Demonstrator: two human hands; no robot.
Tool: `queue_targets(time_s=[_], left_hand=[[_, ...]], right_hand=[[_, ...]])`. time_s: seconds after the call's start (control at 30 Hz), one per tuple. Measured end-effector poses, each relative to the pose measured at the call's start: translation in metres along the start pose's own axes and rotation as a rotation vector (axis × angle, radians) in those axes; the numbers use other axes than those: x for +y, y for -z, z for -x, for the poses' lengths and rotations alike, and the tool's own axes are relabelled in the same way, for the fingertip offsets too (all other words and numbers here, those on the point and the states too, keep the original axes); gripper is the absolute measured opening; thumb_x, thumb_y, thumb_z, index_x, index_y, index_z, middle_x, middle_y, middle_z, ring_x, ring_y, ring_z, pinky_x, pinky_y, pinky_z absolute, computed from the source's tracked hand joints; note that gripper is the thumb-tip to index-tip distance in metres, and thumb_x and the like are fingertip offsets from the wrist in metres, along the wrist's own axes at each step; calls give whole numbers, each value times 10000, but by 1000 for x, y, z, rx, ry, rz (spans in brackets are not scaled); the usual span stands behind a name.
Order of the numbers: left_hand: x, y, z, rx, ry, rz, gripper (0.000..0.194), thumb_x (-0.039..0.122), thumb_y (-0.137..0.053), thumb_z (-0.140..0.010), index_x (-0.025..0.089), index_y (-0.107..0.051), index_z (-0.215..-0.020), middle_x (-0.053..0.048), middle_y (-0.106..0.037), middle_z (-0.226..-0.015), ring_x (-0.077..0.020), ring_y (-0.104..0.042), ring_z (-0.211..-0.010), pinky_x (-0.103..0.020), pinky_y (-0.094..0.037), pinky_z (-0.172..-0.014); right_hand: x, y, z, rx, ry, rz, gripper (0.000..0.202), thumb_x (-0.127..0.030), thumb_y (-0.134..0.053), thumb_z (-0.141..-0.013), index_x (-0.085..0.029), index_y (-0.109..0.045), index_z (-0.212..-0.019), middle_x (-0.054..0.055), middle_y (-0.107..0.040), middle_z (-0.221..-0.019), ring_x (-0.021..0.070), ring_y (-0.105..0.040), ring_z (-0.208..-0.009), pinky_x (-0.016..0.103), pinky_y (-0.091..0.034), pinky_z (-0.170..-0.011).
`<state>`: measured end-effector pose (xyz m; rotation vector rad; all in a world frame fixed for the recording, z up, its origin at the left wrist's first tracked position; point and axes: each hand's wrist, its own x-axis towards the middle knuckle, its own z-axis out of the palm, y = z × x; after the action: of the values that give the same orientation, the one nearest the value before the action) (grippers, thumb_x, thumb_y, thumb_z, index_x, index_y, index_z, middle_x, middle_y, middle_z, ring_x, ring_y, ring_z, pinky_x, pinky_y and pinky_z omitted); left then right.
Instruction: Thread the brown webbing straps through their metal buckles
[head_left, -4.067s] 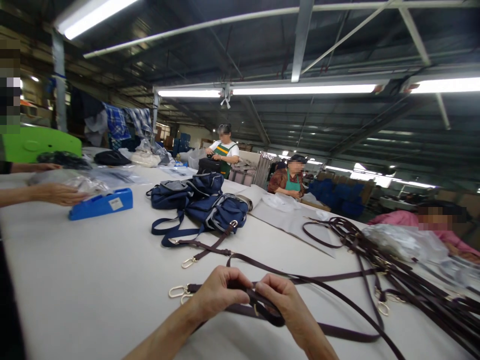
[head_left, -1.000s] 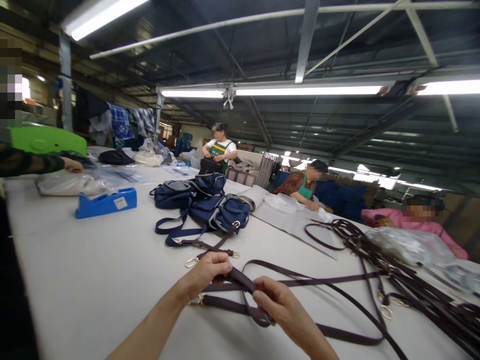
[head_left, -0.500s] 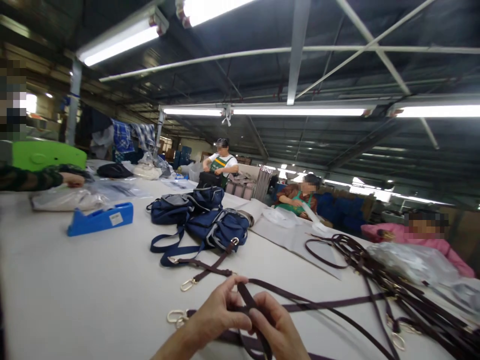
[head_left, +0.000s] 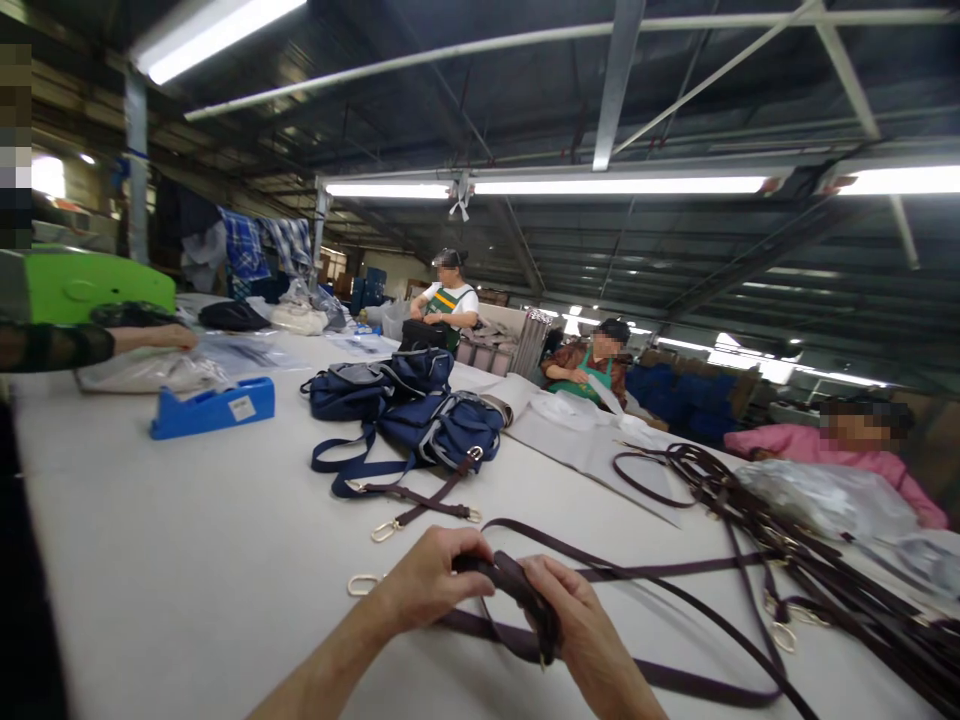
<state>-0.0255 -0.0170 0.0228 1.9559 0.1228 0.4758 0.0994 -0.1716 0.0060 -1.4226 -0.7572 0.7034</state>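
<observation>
A dark brown strap (head_left: 517, 582) is bent into a curve between my two hands at the lower middle of the head view. My left hand (head_left: 436, 580) is closed on one part of it. On the right side of the curve, my right hand (head_left: 564, 603) grips the strap, with a small metal piece below the fingers. More strap trails right across the white table (head_left: 225, 560). Beyond my hands lie two crossed short straps (head_left: 420, 503) with gold clips, beside navy bags (head_left: 442, 425).
A blue tape dispenser (head_left: 214, 408) stands at the left, near another person's arm (head_left: 135, 342) and a green machine (head_left: 97, 285). A pile of brown straps (head_left: 780, 550) and plastic bags (head_left: 832, 500) lie at the right. Several people are around the table.
Both hands have shifted slightly, with the strap now bent in a more open curve between them. The view has tilted down a little. At the left, the other person's hand has moved right.
</observation>
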Motion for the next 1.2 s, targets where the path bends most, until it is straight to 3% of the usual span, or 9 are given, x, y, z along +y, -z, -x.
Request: queue_targets(time_s=[0.17,0.4,0.67,0.83,0.97,1.2], left_hand=[[-7,5,-4,-2,26,217,335,149,-745,-602,154,-634,-918,52,-579,-705,-102,-492,-676,-214,-355,-630],[0,4,-1,-12,1,82,212,154,-789,-589,145,-641,-739,58,-544,-660,-87,-450,-645,-209,-326,-601],[3,-3,0,39,26,210,193,154,-785,-578,144,-713,-757,41,-576,-626,-87,-449,-608,-203,-327,-575],[-3,6,-2,33,20,249,248,181,-814,-549,149,-737,-783,17,-636,-690,-109,-515,-665,-213,-381,-633],[-5,13,-1,-34,38,291,280,214,-763,-598,168,-761,-875,-7,-696,-793,-138,-565,-738,-241,-423,-716],[-1,11,0,-3,34,271,249,227,-745,-606,166,-765,-846,-12,-697,-776,-139,-565,-719,-246,-435,-717]], right_hand=[[-2,1,1,-82,-3,129,469,-623,-624,-789,-170,-552,-690,-41,-385,-631,106,-293,-597,264,-199,-548],[-16,-2,6,-103,40,223,429,-575,-625,-800,-187,-497,-667,-47,-324,-655,120,-255,-629,285,-196,-573],[-7,-17,4,-117,153,186,466,-615,-548,-843,-175,-580,-694,-15,-473,-698,145,-397,-707,285,-301,-664],[3,-16,2,-87,11,143,497,-666,-553,-822,-177,-568,-733,-10,-577,-638,102,-382,-540,264,-229,-525],[7,-13,-1,-65,52,136,505,-667,-559,-820,-192,-487,-666,-55,-480,-520,85,-376,-477,255,-228,-496],[10,-23,-3,18,123,150,616,-783,-579,-705,-239,-315,-588,-94,-298,-489,75,-255,-461,257,-168,-441]])
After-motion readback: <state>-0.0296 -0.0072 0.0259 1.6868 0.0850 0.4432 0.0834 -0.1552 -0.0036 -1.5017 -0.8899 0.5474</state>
